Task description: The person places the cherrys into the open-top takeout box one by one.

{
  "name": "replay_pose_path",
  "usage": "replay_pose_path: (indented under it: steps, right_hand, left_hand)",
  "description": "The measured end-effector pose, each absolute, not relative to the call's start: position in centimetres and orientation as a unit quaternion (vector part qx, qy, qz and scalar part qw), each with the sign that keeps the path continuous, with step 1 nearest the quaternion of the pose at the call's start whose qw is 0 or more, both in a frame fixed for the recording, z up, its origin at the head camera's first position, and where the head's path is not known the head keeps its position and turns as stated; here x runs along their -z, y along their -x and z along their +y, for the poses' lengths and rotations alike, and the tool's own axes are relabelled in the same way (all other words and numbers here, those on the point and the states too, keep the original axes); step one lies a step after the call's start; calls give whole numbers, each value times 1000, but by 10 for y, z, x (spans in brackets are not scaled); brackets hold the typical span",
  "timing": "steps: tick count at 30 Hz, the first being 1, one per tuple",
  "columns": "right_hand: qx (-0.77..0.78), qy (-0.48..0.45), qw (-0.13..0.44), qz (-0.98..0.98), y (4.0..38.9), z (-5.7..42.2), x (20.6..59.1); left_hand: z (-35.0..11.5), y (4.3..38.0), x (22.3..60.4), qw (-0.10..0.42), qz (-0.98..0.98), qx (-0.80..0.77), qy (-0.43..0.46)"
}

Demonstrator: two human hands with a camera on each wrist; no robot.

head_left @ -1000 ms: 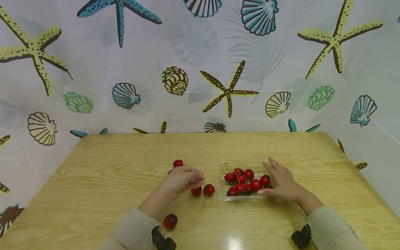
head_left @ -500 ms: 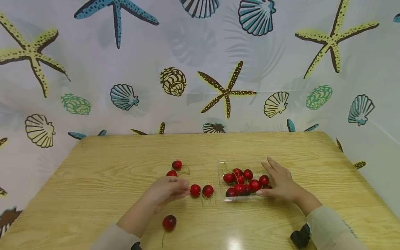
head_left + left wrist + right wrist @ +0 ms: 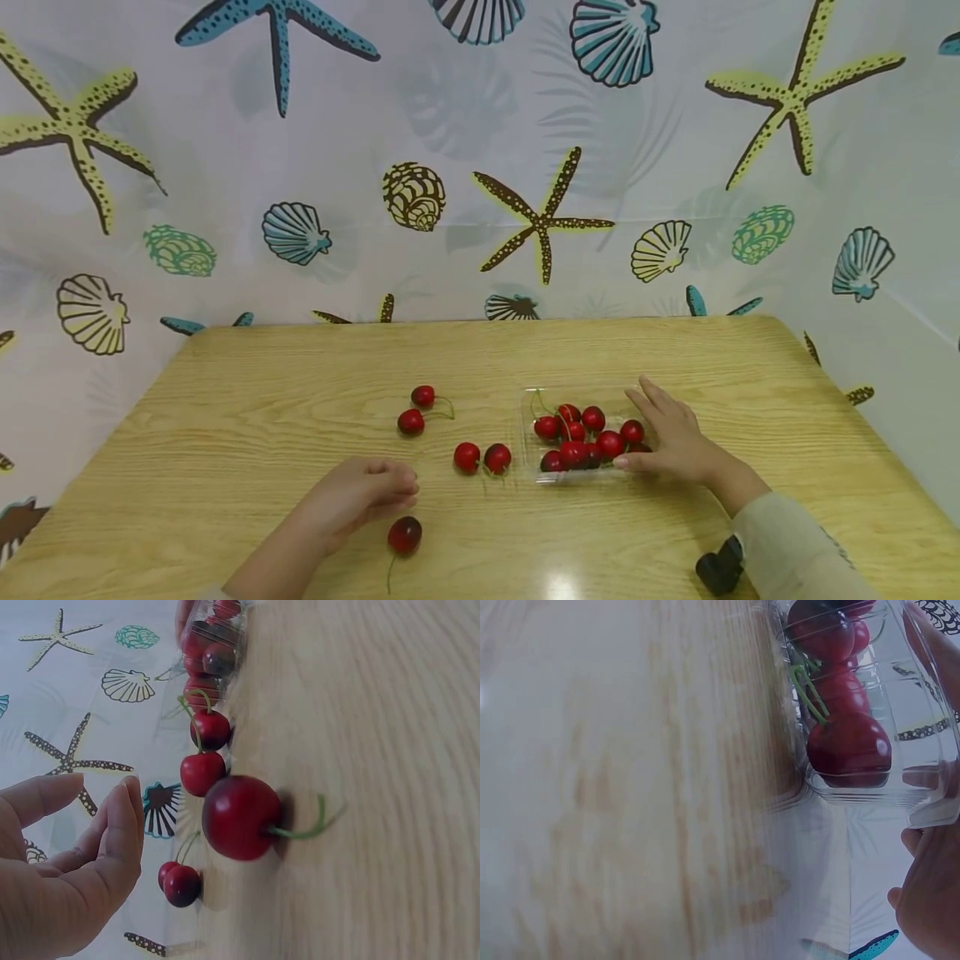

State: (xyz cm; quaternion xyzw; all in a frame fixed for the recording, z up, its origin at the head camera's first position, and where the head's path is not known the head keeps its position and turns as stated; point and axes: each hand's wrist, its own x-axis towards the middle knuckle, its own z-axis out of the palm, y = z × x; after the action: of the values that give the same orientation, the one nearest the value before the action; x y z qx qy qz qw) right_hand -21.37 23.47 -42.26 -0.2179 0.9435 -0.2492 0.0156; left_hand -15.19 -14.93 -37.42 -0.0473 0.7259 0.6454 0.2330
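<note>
My left hand (image 3: 367, 496) hangs over the table with nothing in its grasp; in the left wrist view its thumb and fingertips stand apart. Just in front of it lies a single dark red cherry (image 3: 405, 536) with a green stem. My right hand (image 3: 678, 442) holds the right end of a clear plastic container (image 3: 529, 450), thumb on the near side and fingers across the far side. Several cherries (image 3: 849, 750) lie inside. Left of the container sit two cherries side by side (image 3: 482, 458). Further back are two more cherries (image 3: 417, 410) with long stems.
Everything stands on a light wood-grain table (image 3: 300, 375). Behind and beside it hangs a white cloth (image 3: 465, 100) printed with starfish and shells. A small black device (image 3: 722, 567) is worn at the right wrist, by the sleeve.
My left hand has drawn back toward the near left, away from the container, uncovering the cherries behind it. My right hand has stayed on the container.
</note>
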Motion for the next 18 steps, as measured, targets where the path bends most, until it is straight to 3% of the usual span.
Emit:
replay_pose_path:
  steps: [18]
  right_hand:
    - [244, 218, 17, 945, 214, 235, 422]
  left_hand:
    - [-184, 129, 389, 265, 767, -581, 56]
